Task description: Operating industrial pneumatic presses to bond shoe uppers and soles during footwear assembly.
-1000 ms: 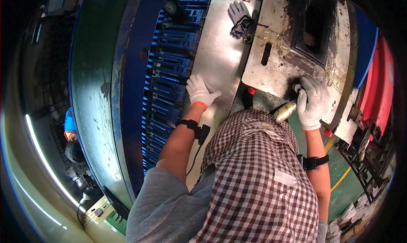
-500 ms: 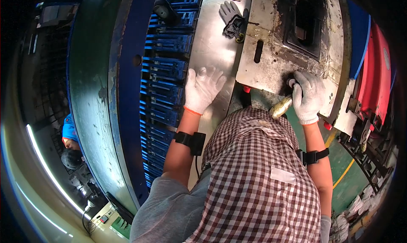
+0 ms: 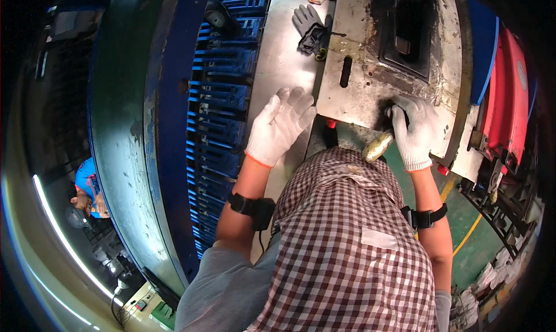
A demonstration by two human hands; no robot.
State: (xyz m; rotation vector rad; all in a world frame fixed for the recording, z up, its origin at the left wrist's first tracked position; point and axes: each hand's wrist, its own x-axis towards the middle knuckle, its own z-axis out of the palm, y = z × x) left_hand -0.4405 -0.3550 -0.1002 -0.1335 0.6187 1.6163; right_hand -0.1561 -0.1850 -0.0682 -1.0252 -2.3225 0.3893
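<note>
My left hand (image 3: 281, 126), in a white knitted glove, is raised over the bare metal worktop (image 3: 282, 48). Its fingers are outstretched, and it holds nothing. At the front edge of a pale, stained machine plate (image 3: 353, 103), my right hand (image 3: 418, 132), gloved alike, has its fingers and thumb curled inward. A dark shadowed spot lies at those fingertips, and what they grip, if anything, is hidden. Just below and left of the right hand, a yellowish rounded bar (image 3: 378, 147) sticks out under the plate's edge, close to my checked apron (image 3: 347, 216).
A framed dark opening (image 3: 402, 42) sits in the plate. Grey gloves (image 3: 310, 28) lie on the worktop's far part. Blue slatted racks (image 3: 223, 100) and a long blue-green beam (image 3: 124, 129) run along the left. Beyond the beam is a person in blue (image 3: 87, 181). Red machinery (image 3: 509, 89) stands right.
My left hand has turned slightly, its fingers now leaning right toward the plate. The right hand's fingers have shifted over the dark round piece seen earlier. The person in blue has moved.
</note>
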